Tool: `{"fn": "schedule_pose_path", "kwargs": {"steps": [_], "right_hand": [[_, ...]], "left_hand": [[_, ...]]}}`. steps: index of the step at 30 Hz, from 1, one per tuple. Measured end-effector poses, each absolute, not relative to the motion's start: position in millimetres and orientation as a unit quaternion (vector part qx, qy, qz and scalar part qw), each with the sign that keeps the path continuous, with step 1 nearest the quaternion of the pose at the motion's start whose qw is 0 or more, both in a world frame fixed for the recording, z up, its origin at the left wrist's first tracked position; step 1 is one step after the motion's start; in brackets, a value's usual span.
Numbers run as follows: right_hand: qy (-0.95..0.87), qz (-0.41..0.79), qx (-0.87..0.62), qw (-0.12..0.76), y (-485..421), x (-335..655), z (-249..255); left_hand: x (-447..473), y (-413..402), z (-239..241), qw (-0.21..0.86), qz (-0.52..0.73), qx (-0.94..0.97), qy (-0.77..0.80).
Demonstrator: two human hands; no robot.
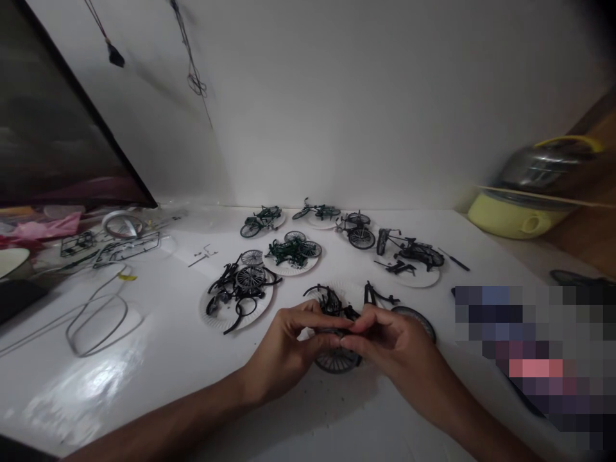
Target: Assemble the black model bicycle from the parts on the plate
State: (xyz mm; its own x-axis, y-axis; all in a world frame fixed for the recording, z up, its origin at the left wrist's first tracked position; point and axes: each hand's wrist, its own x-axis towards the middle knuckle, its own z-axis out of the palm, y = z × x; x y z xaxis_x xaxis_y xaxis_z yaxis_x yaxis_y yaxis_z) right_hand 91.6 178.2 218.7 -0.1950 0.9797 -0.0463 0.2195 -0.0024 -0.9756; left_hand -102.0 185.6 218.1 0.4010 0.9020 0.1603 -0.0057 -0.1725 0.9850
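Note:
My left hand and my right hand meet at the front middle of the table. Both are closed, thumb and fingers pinching a small black model bicycle part whose shape the fingertips mostly cover. Just beneath them lies a black spoked wheel, partly hidden by the hands. Behind the fingers, black bicycle parts rest on a white paper plate. A black frame piece stands up beside my right hand, and another wheel shows past its knuckles.
At the left, a paper plate holds black parts. Farther back are green parts and several assembled model bicycles. A screwdriver lies at right, near a yellow pot. A grey cable loops across the left side, before a screen.

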Motion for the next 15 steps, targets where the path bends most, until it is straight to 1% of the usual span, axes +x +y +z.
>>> {"fn": "schedule_pose_path", "kwargs": {"steps": [3,6,9,12,15], "right_hand": [[-0.604,0.476,-0.504,0.392,178,91,216],[-0.651,0.389,-0.511,0.405,177,92,217],[-0.719,0.302,-0.485,0.396,176,93,218],[-0.757,0.282,-0.437,0.395,175,93,217],[-0.757,0.283,-0.428,0.405,176,93,214]], "left_hand": [[-102,185,222,0.548,0.422,0.628,0.357],[-105,190,224,0.593,0.427,0.578,0.363],[-109,198,221,0.629,0.447,0.516,0.373],[-113,203,217,0.639,0.457,0.497,0.369],[-113,203,216,0.634,0.459,0.504,0.366]]}}
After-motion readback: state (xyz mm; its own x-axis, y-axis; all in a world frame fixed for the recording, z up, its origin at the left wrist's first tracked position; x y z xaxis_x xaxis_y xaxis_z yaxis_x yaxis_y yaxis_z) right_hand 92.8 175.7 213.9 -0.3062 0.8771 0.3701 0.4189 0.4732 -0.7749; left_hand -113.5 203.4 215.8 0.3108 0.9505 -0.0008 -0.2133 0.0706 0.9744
